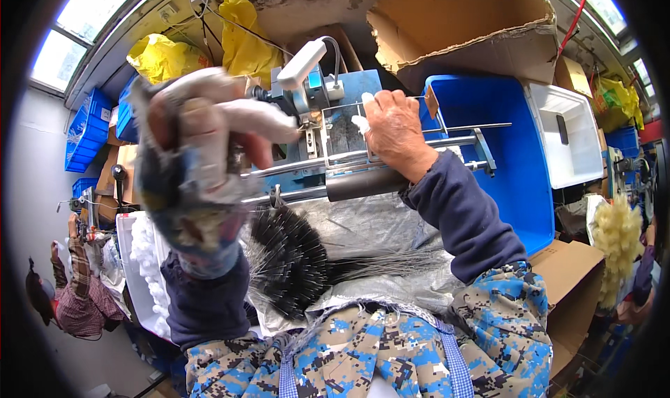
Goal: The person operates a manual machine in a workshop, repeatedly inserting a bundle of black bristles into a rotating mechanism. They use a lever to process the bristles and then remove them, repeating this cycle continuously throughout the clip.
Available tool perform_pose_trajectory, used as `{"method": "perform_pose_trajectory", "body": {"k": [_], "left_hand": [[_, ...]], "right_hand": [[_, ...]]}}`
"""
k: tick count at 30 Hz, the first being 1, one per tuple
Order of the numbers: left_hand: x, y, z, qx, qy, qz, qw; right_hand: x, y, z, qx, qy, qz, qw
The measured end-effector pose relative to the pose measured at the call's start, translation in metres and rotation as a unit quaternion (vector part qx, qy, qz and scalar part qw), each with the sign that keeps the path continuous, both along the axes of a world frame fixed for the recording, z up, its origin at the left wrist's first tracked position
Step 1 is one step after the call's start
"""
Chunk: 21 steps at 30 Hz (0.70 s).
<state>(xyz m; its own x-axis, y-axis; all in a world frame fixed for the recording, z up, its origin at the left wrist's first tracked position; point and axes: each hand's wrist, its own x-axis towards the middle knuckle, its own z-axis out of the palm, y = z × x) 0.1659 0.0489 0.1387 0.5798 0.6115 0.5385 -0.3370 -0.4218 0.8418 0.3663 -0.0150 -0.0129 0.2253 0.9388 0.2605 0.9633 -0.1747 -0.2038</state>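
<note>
My left hand (202, 133), in a worn, dirty glove with white finger coverings, is raised left of a blue bench machine (356, 87). Motion smears its fingers, and I cannot tell whether they hold anything. Over the machine's metal rails my right hand (396, 129) is closed, white coverings on its fingertips; what lies under the fingers is hidden. A thin metal rod frame passes by it. Just below is a dark cylinder (366, 182) on a rail. A white-cased device (301, 65) stands on the machine. Toward me lie a dense black bristle bundle (286, 262) and thin wires (380, 264).
A blue bin (516, 189) stands right of the machine, beside a white tray (569, 136). Behind is a large cardboard box (481, 49); yellow bags (248, 39) sit at back left. A white container (129, 223) holds white pieces. Another person (87, 293) works at far left.
</note>
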Motion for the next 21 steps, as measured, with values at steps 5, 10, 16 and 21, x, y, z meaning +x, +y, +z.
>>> {"method": "perform_pose_trajectory", "body": {"k": [5, 10, 16, 21], "left_hand": [[-0.06, 0.001, -0.027, -0.102, -0.047, 0.082, 0.99], [-0.105, -0.012, -0.045, -0.139, -0.077, 0.184, 0.97], [-0.107, -0.019, -0.067, -0.166, -0.018, 0.104, 0.98], [-0.057, -0.053, -0.072, 0.074, 0.213, 0.104, 0.969]], "right_hand": [[0.022, 0.023, -0.003, -0.083, -0.075, -0.054, 0.992], [0.021, -0.007, 0.019, -0.113, -0.082, 0.028, 0.99], [-0.044, -0.092, 0.065, -0.139, 0.201, 0.27, 0.931], [-0.112, -0.063, 0.052, 0.004, 0.613, 0.285, 0.737]]}}
